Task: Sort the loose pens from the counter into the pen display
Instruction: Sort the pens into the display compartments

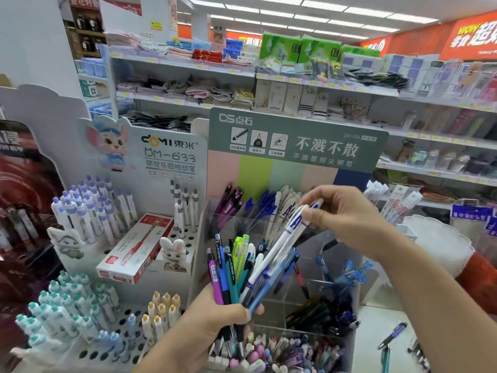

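Observation:
My left hand [215, 323] grips a mixed bundle of pens [231, 267], purple, blue, teal, green and white, fanned upward in front of the display. My right hand [347, 214] pinches the top end of two white-and-blue pens [285, 238] whose lower ends still sit in that bundle. Behind them stands the clear acrylic pen display [309, 286] with stepped compartments holding purple, blue and white pens at the back and blue pens at the right. A loose blue pen [392, 335] lies on the white counter [376, 332] at the right.
A white DOMI peg-hole stand [129, 265] with capped pens and a red-and-white pen box [137, 249] stands to the left. Erasers and small items fill a bin [282, 351] below the display. A white scalloped tray [441, 243] sits at right. Store shelves run behind.

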